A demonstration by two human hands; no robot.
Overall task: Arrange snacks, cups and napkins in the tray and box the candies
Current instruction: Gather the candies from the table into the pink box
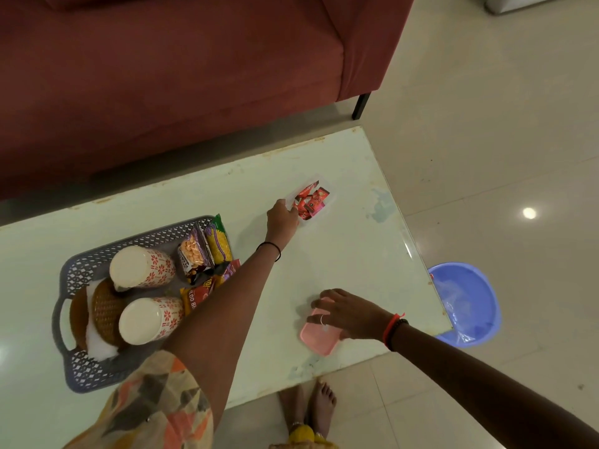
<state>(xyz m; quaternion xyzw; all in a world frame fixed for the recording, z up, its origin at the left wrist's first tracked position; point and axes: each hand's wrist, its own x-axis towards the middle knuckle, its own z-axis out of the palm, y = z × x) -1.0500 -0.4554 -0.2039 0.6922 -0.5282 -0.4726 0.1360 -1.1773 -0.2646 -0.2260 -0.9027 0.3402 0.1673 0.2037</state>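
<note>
A clear box (329, 202) full of red wrapped candies (309, 200) sits far out on the pale table. My left hand (281, 220) reaches to it and grips its near left edge. My right hand (346, 311) lies with fingers spread on a pink lid (319, 340) close to the table's front edge. The grey perforated tray (84, 371) at the left holds two white cups with red flower prints (142, 268) (150, 320), snack packets (207, 251), brown round mats and white napkins (100, 346).
A red sofa (162, 76) stands behind the table. A blue bucket (466, 303) sits on the tiled floor off the table's right edge. My bare feet (308, 406) show below the front edge.
</note>
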